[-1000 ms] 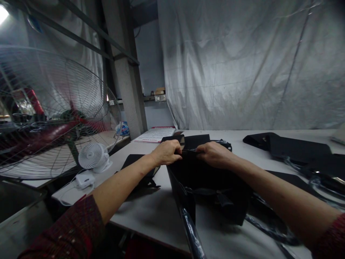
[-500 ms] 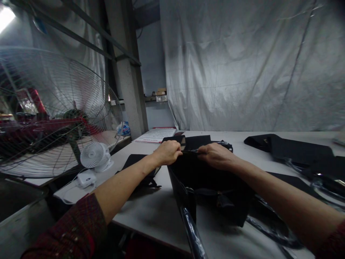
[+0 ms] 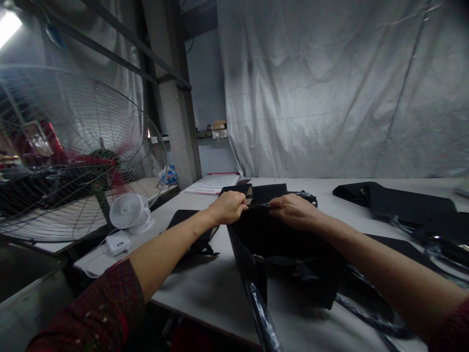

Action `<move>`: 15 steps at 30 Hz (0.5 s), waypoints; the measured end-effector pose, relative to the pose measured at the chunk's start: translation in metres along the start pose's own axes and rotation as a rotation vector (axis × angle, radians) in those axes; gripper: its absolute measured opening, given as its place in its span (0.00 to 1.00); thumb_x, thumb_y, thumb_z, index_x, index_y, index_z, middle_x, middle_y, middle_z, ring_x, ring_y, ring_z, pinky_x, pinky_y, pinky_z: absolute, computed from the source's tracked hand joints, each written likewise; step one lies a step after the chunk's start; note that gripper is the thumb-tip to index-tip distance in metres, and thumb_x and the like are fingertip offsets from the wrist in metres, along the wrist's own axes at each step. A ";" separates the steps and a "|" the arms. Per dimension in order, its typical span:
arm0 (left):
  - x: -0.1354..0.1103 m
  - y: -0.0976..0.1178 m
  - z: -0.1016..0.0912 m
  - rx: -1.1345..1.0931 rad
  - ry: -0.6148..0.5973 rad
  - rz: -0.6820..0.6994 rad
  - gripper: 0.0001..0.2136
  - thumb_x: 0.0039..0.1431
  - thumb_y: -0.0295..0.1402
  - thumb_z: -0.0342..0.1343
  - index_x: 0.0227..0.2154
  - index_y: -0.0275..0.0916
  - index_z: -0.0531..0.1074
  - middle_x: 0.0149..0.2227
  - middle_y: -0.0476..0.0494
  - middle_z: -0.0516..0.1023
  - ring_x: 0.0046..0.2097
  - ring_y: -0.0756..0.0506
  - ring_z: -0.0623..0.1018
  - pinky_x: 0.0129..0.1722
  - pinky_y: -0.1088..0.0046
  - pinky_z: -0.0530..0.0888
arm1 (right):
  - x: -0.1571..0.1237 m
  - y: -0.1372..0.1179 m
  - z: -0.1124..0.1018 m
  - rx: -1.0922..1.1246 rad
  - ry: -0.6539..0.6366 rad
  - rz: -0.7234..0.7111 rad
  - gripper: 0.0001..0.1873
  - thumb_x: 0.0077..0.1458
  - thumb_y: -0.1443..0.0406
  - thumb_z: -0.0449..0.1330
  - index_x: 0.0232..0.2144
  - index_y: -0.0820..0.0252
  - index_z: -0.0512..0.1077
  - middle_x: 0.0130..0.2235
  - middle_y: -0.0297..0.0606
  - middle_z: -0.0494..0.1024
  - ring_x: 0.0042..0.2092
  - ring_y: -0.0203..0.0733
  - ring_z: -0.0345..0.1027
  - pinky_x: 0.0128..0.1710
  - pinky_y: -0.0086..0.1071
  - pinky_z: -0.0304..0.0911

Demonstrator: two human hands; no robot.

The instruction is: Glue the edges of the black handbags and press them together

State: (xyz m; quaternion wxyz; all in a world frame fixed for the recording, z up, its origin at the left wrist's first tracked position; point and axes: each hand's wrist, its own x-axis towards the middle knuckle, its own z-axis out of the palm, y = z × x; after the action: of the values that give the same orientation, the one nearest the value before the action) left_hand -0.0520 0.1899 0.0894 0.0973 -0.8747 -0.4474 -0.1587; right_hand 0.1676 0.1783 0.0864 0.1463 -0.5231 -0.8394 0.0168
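Observation:
A black bag (image 3: 289, 239) stands open on the white table in front of me, its dark inside facing me. My left hand (image 3: 230, 207) pinches the far top edge of the bag near its left corner. On the same edge, a short way to the right, the fingers of my right hand (image 3: 293, 210) are closed too. Between the hands a thin strip of the rim shows. A strap handle wrapped in clear plastic (image 3: 262, 313) hangs from the near left side toward me. Inside the bag lies a dark strap or tab, too dim to make out well.
More black bags (image 3: 410, 203) lie at the right, with plastic-wrapped handles. Another black piece (image 3: 186, 230) is left of my bag. A small white fan (image 3: 130, 212) and a large caged fan (image 3: 102, 161) stand at the left. A printed sheet (image 3: 212, 183) lies at the back.
Both hands keep the same hold on the bag's edge. The bag has hardly moved; the large fan's blades have turned.

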 end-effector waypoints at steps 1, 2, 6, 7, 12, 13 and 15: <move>0.000 0.000 0.000 -0.012 0.004 -0.007 0.07 0.59 0.32 0.53 0.29 0.36 0.73 0.31 0.43 0.77 0.35 0.45 0.75 0.36 0.71 0.69 | 0.000 0.000 0.000 0.004 0.001 -0.008 0.09 0.54 0.63 0.55 0.30 0.55 0.75 0.28 0.35 0.74 0.30 0.39 0.67 0.28 0.30 0.51; 0.000 0.000 0.001 -0.022 0.010 -0.012 0.07 0.59 0.32 0.53 0.28 0.36 0.73 0.31 0.44 0.77 0.35 0.45 0.75 0.36 0.72 0.69 | 0.000 0.000 0.001 0.008 0.003 -0.018 0.09 0.54 0.63 0.55 0.30 0.56 0.75 0.28 0.35 0.74 0.30 0.39 0.67 0.28 0.30 0.52; 0.000 0.001 0.000 -0.025 0.018 -0.016 0.07 0.59 0.31 0.53 0.29 0.36 0.74 0.31 0.44 0.77 0.34 0.46 0.75 0.36 0.72 0.69 | 0.001 0.003 0.004 0.040 0.030 -0.072 0.09 0.53 0.63 0.56 0.35 0.54 0.76 0.31 0.35 0.76 0.33 0.40 0.69 0.31 0.29 0.55; 0.001 0.002 0.000 -0.016 0.014 -0.016 0.07 0.59 0.31 0.53 0.30 0.36 0.74 0.31 0.43 0.77 0.34 0.45 0.75 0.36 0.72 0.69 | 0.003 0.004 0.005 0.054 0.035 -0.086 0.10 0.53 0.63 0.57 0.37 0.53 0.75 0.33 0.34 0.77 0.34 0.41 0.69 0.32 0.29 0.56; 0.001 0.004 -0.001 0.028 -0.006 0.000 0.07 0.60 0.32 0.53 0.31 0.36 0.74 0.32 0.43 0.77 0.35 0.45 0.75 0.36 0.71 0.69 | 0.016 0.006 0.010 0.125 0.037 -0.107 0.16 0.52 0.61 0.60 0.44 0.51 0.75 0.35 0.33 0.78 0.36 0.40 0.70 0.35 0.28 0.59; 0.000 0.003 -0.001 0.027 -0.007 0.005 0.07 0.60 0.32 0.53 0.31 0.36 0.74 0.32 0.43 0.77 0.35 0.45 0.75 0.36 0.71 0.69 | 0.018 0.006 0.011 0.141 0.035 -0.113 0.16 0.52 0.61 0.60 0.45 0.51 0.75 0.36 0.32 0.78 0.35 0.39 0.70 0.35 0.28 0.59; -0.001 0.003 -0.001 0.019 -0.005 0.012 0.07 0.60 0.32 0.53 0.31 0.36 0.73 0.31 0.43 0.77 0.35 0.45 0.75 0.36 0.71 0.69 | 0.023 0.006 0.012 0.171 0.027 -0.128 0.16 0.53 0.61 0.60 0.44 0.52 0.75 0.36 0.32 0.78 0.35 0.38 0.70 0.34 0.27 0.60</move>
State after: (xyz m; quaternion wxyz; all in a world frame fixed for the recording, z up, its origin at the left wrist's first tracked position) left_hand -0.0507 0.1874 0.0903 0.1053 -0.8768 -0.4440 -0.1519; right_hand 0.1605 0.2024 0.0794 0.2024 -0.4543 -0.8646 0.0720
